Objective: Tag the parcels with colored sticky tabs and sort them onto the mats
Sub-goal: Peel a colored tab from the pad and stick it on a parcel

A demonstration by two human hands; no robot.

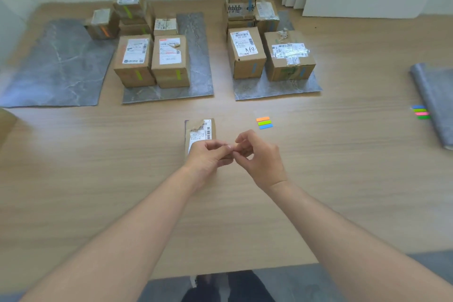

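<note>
Bare left hand (208,154) and right hand (257,154) meet fingertip to fingertip, pinched on something too small to identify | small brown cardboard parcel (199,133) on wooden table (343,167) under left hand | orange-green-blue sticky tabs (264,122) just right.

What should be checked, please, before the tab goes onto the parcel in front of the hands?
1. Tab peeled and held: cannot tell; the left hand and right hand pinch together, nothing coloured visible between the fingers.
2. Parcel within reach: ok, lying flat beside the hands.
3. Parcel untagged: ok on the visible part.
4. Tab pad nearby: ok, orange, green and blue.
5. Room on the mats: ok, left mat mostly bare.
</note>
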